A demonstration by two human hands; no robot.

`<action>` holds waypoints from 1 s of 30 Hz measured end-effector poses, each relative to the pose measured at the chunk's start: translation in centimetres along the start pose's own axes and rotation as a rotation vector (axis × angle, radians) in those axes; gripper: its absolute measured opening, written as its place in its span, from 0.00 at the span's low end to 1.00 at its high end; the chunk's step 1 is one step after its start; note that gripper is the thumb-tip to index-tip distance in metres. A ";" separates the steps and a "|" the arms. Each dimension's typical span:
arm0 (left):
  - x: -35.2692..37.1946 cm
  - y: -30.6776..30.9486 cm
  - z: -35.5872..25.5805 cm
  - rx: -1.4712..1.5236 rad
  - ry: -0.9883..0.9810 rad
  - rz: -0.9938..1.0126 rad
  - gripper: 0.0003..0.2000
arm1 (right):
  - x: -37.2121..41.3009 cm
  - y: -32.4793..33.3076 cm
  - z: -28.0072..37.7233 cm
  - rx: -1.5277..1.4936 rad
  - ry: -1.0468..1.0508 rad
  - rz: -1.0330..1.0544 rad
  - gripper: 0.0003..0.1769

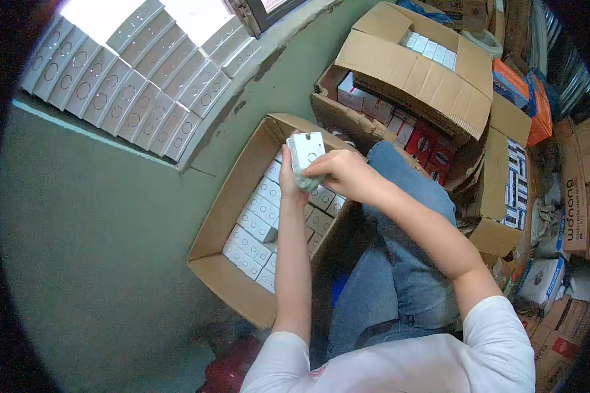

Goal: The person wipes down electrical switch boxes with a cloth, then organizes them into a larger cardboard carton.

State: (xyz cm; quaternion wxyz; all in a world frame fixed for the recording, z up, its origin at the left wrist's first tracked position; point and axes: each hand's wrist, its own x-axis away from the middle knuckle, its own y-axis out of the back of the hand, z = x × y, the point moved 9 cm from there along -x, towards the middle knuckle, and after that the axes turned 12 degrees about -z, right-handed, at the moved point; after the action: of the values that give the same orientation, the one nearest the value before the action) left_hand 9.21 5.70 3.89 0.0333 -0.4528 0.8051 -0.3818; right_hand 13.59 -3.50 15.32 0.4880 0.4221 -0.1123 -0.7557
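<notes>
In the head view, a small white electrical box [306, 147] with a round mark on its face is held up over an open carton [233, 288]. My left hand [287, 178] is closed round its left side and base. My right hand [341, 171] presses a pale green cloth [308, 183] against the box's lower end, fingers closed on it. Rows of similar white boxes [255, 226] fill much of the carton below, with a dark gap among them. My forearms and the raised box hide part of these rows.
On the window sill at upper left stand stacked white boxes [124, 98]. To the right are an open carton [426, 72] with white boxes, a carton of red packages [426, 141] and another carton [498, 236]. Flattened cardboard [580, 190] lies far right. My bent knee [406, 177] adjoins the cartons.
</notes>
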 end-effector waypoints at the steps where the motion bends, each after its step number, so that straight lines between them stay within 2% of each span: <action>1: 0.2 -0.2 0.0 -0.008 0.015 -0.013 0.25 | -0.1 0.3 -0.4 0.009 -0.038 -0.031 0.22; 4: 0.2 -0.2 1.2 -0.030 0.077 -0.007 0.25 | -1.3 2.1 -1.6 0.106 -0.132 -0.170 0.22; 6: 0.3 -0.1 2.1 0.016 0.087 -0.048 0.26 | -1.8 3.1 -1.0 0.081 -0.047 -0.242 0.22; 9: -0.2 0.8 2.0 0.096 0.063 -0.069 0.25 | -0.4 0.2 -1.5 -0.011 -0.064 0.020 0.21; 13: -1.4 2.7 0.5 0.116 -0.050 -0.162 0.26 | 0.1 -0.1 -2.7 0.064 -0.173 0.067 0.17; 16: -1.0 1.4 0.7 0.220 -0.043 -0.092 0.26 | -0.5 2.1 -3.4 0.093 -0.215 -0.205 0.17; 17: -0.8 1.1 1.0 0.197 -0.045 -0.122 0.26 | -0.7 2.6 -3.0 0.106 -0.177 -0.255 0.16; 20: -1.0 1.3 1.1 0.198 -0.057 -0.071 0.25 | -0.7 1.6 -2.2 0.098 -0.116 -0.020 0.15; 21: -1.2 1.8 0.8 0.195 -0.054 -0.092 0.25 | -0.3 1.0 -1.9 0.056 -0.166 0.103 0.15; 24: -1.6 2.0 -0.1 0.209 -0.110 -0.093 0.26 | -0.3 0.9 -2.5 0.085 -0.168 0.091 0.19; 25: -1.5 1.8 0.0 0.203 -0.100 -0.095 0.26 | -0.7 1.6 -2.7 0.106 -0.121 -0.031 0.20; 28: -0.4 -0.1 1.3 0.172 -0.061 -0.099 0.26 | -1.4 3.4 -3.3 0.146 -0.164 -0.232 0.20; 30: -0.3 -0.1 1.4 0.180 -0.052 -0.097 0.26 | -1.5 2.5 -2.9 0.126 -0.112 -0.100 0.21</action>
State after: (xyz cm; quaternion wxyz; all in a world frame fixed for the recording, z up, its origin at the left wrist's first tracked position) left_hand 10.00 5.10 2.85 0.0760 -0.4960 0.7436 -0.4419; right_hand 17.61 -2.81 15.80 0.4152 0.4140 -0.1655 -0.7930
